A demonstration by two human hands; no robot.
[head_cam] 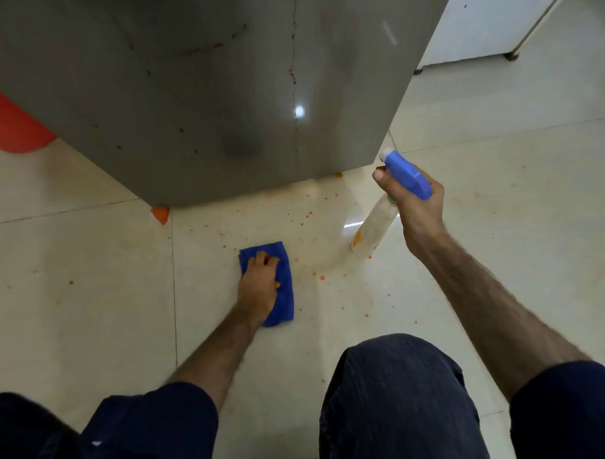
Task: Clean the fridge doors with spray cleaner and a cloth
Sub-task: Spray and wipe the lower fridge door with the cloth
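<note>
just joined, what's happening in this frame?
A person is crouched in front of a grey fridge. The left hand presses a folded blue cloth onto the tiled floor, which is dotted with small orange-red spots. The right hand has its grip around a spray bottle, held above the floor with its nozzle pointing toward the fridge's lower corner. Dark specks and drip marks show on the fridge doors.
</note>
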